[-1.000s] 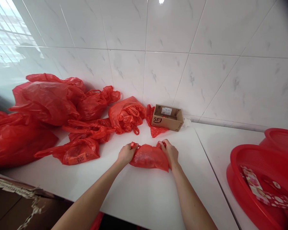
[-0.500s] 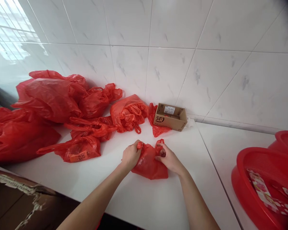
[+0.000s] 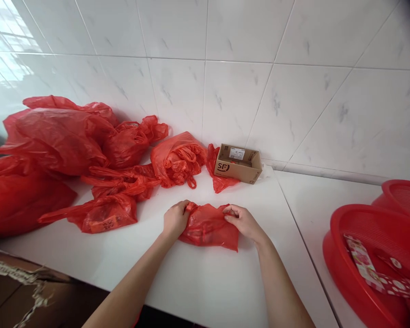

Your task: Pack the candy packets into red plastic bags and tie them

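A small red plastic bag [image 3: 208, 228] lies on the white counter [image 3: 198, 278] in front of me. My left hand [image 3: 175, 219] is closed on its left handle end. At the bag's upper right edge my right hand [image 3: 243, 222] pinches the plastic between thumb and fingers. Something bulges inside the bag, but I cannot make out what it is.
Several filled red bags [image 3: 89, 155] are heaped at the left against the tiled wall. A small cardboard box [image 3: 238, 164] stands behind the bag. Red round baskets [image 3: 372, 255] with printed packets sit at the right. A torn carton edge [image 3: 27, 291] shows at lower left.
My hands drew together over the bag half a second ago, then spread apart again, pulling the bag wider and flatter on the counter.
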A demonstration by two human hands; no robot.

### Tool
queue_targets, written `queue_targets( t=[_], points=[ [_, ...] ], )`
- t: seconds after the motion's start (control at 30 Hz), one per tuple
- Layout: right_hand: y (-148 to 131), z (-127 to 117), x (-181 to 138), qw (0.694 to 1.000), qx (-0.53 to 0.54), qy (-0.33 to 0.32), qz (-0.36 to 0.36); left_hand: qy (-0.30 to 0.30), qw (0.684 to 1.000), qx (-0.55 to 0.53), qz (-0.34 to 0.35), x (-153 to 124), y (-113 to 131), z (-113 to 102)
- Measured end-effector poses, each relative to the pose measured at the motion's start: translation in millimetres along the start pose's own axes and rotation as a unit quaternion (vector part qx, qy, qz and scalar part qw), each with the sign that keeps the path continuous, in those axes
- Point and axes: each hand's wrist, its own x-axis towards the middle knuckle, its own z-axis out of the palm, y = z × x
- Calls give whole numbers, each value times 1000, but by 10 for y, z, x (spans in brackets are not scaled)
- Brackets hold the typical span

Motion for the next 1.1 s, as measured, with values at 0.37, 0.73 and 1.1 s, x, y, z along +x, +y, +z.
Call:
queue_targets(
  t=[0.37,0.73,1.1],
  points=[
    [-221,745,-62,930,-351,33,-103,26,996,76,46,19,-77,100],
    [-177,723,-35,939,-336,-29,-62,48,995,81,34,12,-105,139],
    [155,182,172,947,-240,213,-1,55,996,-68,3,24,-196,74]
  ],
)
